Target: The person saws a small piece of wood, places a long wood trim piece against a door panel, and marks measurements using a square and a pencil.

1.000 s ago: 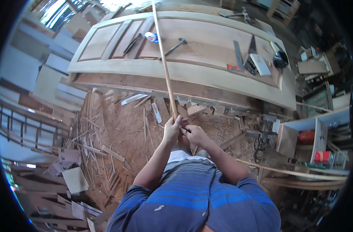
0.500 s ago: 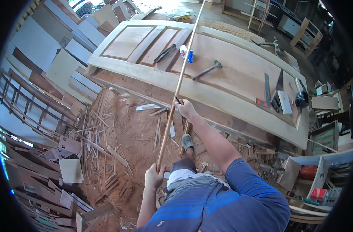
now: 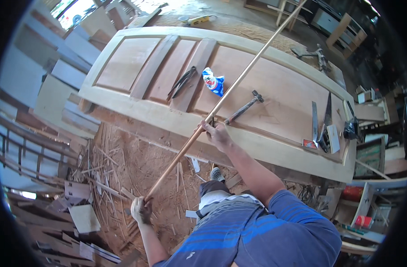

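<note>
A long, thin wooden strip (image 3: 243,76) slants from the lower left up over a panelled wooden door (image 3: 177,116). Around its lower end my left hand (image 3: 141,210) is closed. Farther up, by the door's near edge, my right hand (image 3: 217,135) grips the same strip; a small dark thing shows at its fingertips, too small to name. On the door, close to the strip, lie a hammer (image 3: 244,108) and a crumpled blue and white packet (image 3: 213,82). Left of the packet rests a dark, long-handled tool (image 3: 183,82).
At the door's right end lie a handsaw (image 3: 327,116), a flat blade (image 3: 314,120) and a small red box (image 3: 309,143). Boards (image 3: 52,95) lean along the left. Offcuts (image 3: 106,155) and sawdust cover the floor. Beyond the door sits a yellow power tool (image 3: 201,20).
The strip has tilted, its far end swinging right and its near end left. My left hand has moved left with it. My right hand remains on the strip, now nearer the door's edge.
</note>
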`<state>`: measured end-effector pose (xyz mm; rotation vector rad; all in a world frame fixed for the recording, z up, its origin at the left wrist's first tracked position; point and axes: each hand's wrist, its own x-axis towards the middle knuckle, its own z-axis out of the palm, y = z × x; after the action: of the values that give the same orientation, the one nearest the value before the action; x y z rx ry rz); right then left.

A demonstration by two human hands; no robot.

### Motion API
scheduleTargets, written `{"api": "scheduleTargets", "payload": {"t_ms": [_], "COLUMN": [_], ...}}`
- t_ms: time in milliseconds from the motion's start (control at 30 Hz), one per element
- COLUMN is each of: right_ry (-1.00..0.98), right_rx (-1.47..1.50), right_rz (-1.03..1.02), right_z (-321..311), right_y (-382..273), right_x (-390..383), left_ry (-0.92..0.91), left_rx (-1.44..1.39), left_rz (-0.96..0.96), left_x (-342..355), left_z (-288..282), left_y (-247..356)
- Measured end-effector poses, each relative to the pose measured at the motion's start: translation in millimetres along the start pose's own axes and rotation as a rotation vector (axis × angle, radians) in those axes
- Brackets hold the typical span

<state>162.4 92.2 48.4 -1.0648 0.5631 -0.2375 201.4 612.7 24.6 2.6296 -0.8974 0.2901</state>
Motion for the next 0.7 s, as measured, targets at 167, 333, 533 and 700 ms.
{"api": "scheduleTargets", "payload": {"t_ms": [167,333,533,700], "right_ry": [0.230,0.519,0.673,0.764], "right_rx": [0.306,0.088,0.086,0.150], "right_rz": [-0.121,-0.199,-0.264,-0.201], "right_z": [-91,-186,-307,-402], "right_y": [-69,-110,-144,-159], "right_x": [30,51,61,71], "left_ry": [0.055,0.231,0.243,0.152], "left_rx": [-0.018,0.000,-0.221,-0.173], "left_rz": [0.177,0.251,0.301,0.273], "left_x": [132,265,418,514], "left_z": [37,89,150,197], "left_y": [10,77,198,316]}}
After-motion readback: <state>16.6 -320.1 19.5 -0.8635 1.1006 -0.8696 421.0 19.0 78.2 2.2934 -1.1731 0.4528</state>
